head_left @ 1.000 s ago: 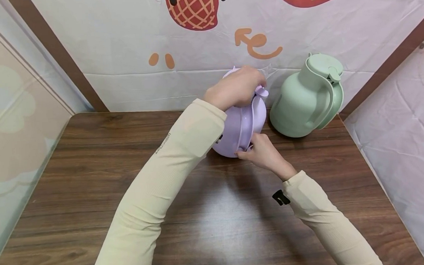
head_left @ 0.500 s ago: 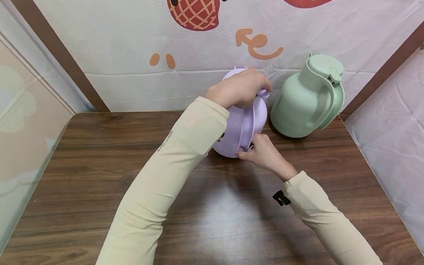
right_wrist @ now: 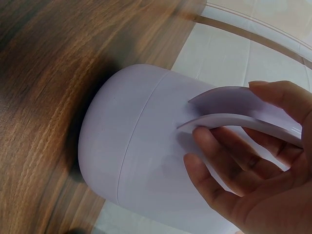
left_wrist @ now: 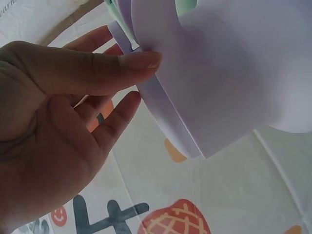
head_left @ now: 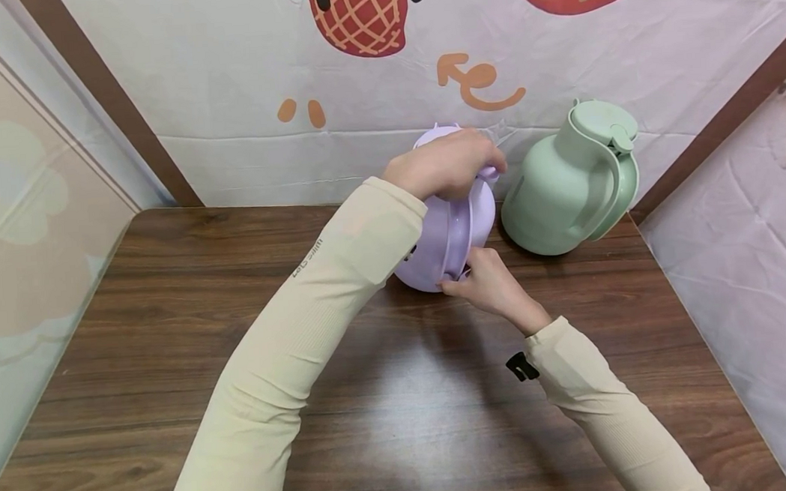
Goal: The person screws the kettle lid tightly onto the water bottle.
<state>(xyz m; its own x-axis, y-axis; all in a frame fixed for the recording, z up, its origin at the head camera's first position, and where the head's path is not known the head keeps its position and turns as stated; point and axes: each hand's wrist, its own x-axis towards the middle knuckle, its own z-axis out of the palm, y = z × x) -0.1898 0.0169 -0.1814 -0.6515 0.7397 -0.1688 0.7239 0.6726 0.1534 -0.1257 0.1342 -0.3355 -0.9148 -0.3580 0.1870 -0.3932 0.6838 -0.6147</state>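
Note:
A light purple thermos jug stands upright on the table near the back wall. My left hand reaches over its top and grips the lid. In the left wrist view, the thumb lies against the rim while fingertips touch the lid's far side. My right hand holds the lower part of the jug's handle, thumb on one side and fingers curled under the other. Much of the jug's top is hidden behind the left hand in the head view.
To the right stands a pale green thermos jug, close to the purple one. The wooden table meets a printed cloth wall at the back. A black clip sits by the right wrist.
My left hand has shifted slightly to the right over the purple jug's lid, covering more of the lid's tab. The right hand stays at the handle, and the green jug has not moved.

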